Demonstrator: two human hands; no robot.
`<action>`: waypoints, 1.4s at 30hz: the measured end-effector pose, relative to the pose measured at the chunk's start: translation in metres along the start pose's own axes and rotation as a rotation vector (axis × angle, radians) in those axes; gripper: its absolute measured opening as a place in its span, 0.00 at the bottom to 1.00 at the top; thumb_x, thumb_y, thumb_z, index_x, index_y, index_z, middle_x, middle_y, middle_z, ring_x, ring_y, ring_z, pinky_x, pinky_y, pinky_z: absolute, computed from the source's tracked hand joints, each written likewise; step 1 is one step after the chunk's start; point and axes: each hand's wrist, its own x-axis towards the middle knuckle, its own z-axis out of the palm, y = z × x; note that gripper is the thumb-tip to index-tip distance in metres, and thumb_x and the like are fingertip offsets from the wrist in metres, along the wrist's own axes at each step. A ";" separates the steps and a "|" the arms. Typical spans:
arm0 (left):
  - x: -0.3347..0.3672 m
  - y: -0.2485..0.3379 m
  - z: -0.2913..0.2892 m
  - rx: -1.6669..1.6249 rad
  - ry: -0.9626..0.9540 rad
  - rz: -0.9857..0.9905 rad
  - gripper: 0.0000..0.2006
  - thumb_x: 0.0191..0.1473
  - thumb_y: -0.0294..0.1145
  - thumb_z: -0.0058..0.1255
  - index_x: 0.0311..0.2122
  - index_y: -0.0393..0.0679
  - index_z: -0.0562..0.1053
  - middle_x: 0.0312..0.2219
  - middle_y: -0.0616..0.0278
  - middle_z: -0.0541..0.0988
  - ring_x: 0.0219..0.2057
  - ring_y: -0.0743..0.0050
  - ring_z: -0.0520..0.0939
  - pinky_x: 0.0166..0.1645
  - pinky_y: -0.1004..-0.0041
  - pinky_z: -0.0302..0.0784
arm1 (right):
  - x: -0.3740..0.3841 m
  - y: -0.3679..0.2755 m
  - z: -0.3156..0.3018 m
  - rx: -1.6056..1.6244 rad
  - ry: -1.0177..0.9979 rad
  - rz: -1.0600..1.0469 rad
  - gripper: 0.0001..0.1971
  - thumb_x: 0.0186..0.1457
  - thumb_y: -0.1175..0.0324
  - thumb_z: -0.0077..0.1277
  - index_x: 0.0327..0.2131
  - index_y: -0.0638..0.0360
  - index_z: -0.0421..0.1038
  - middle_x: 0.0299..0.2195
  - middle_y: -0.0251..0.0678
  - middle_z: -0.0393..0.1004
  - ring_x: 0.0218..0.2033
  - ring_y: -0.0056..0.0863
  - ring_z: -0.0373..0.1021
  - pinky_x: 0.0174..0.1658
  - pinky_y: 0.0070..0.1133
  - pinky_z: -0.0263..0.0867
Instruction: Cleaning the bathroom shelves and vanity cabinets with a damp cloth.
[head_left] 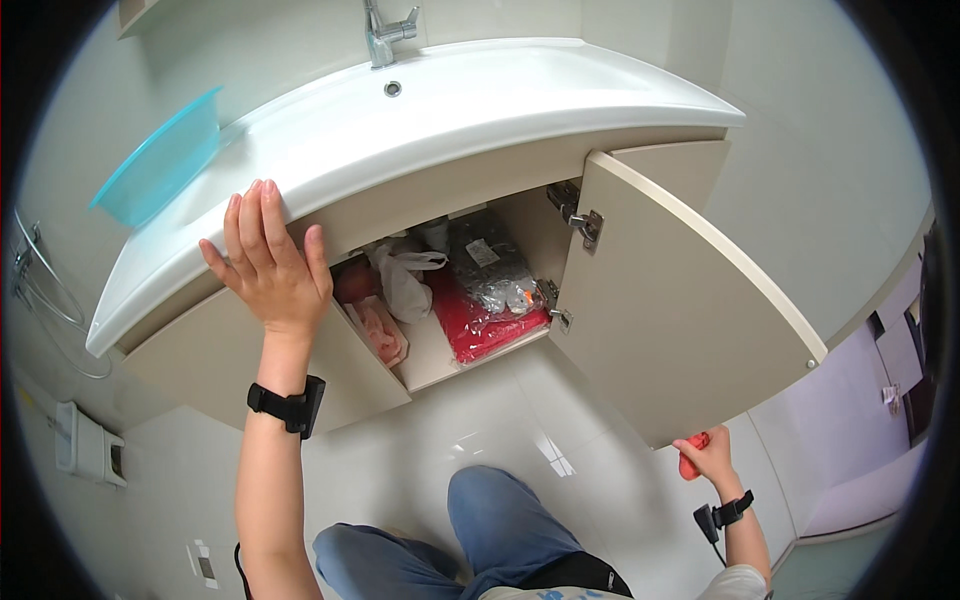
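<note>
My left hand (268, 252) lies flat on the front rim of the white washbasin (480, 112), fingers stretched out and thumb apart. Low on the right, my right hand (712, 458) is closed around a small, crumpled red item (692, 462), perhaps cloth; its exact kind does not show. That hand is at the lower corner of the open cabinet door (680, 310). Inside the cabinet lie a red plastic-wrapped package (470, 325), a grey package in clear plastic (490, 262), a white plastic bag (402, 285) and a pink item (378, 328).
A light blue plastic basin (165, 165) leans at the left end of the washbasin. A chrome faucet (383, 38) stands at the back. Metal hinges (582, 222) hold the swung-out door. On the left are a shower hose (60, 315) and a white bin-like container (85, 445).
</note>
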 end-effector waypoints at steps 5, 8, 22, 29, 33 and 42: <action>-0.001 0.000 0.000 0.011 -0.005 -0.007 0.24 0.54 0.41 0.36 0.55 0.45 0.57 0.52 0.65 0.62 0.56 0.67 0.58 0.62 0.61 0.31 | 0.003 -0.024 -0.004 -0.157 -0.124 -0.178 0.10 0.38 0.62 0.59 0.23 0.54 0.72 0.15 0.31 0.70 0.18 0.28 0.67 0.25 0.23 0.63; 0.001 0.000 -0.002 0.008 0.005 -0.012 0.23 0.54 0.41 0.36 0.55 0.46 0.57 0.52 0.66 0.62 0.56 0.69 0.59 0.62 0.61 0.31 | -0.012 -0.046 0.014 -0.207 -0.319 -0.296 0.10 0.40 0.58 0.58 0.22 0.51 0.72 0.12 0.28 0.66 0.14 0.27 0.64 0.23 0.24 0.61; 0.037 -0.020 -0.060 -0.505 -0.334 -0.047 0.24 0.54 0.49 0.31 0.51 0.47 0.65 0.48 0.65 0.69 0.51 0.71 0.64 0.57 0.67 0.43 | 0.055 -0.199 0.199 0.106 -0.304 -0.715 0.17 0.46 0.54 0.51 0.14 0.56 0.66 0.15 0.33 0.68 0.19 0.32 0.67 0.24 0.25 0.62; 0.044 -0.027 -0.068 -0.601 -0.440 0.012 0.41 0.41 0.70 0.38 0.52 0.44 0.64 0.48 0.61 0.68 0.49 0.65 0.64 0.54 0.67 0.46 | 0.074 -0.225 0.228 0.033 -0.246 -0.666 0.16 0.48 0.54 0.49 0.17 0.56 0.71 0.17 0.35 0.71 0.21 0.32 0.69 0.23 0.26 0.63; 0.047 -0.023 -0.071 -0.511 -0.443 0.092 0.45 0.33 0.69 0.48 0.53 0.44 0.63 0.48 0.62 0.67 0.49 0.65 0.63 0.54 0.66 0.47 | 0.085 -0.235 0.242 0.072 -0.175 -0.589 0.16 0.47 0.56 0.50 0.15 0.57 0.71 0.13 0.36 0.69 0.16 0.34 0.68 0.19 0.27 0.61; 0.044 -0.016 -0.072 -0.362 -0.516 0.100 0.48 0.23 0.43 0.65 0.56 0.47 0.58 0.51 0.66 0.63 0.50 0.66 0.61 0.53 0.65 0.49 | 0.120 -0.254 0.277 0.071 -0.192 -0.350 0.16 0.45 0.53 0.52 0.20 0.56 0.75 0.15 0.40 0.71 0.17 0.38 0.69 0.21 0.28 0.64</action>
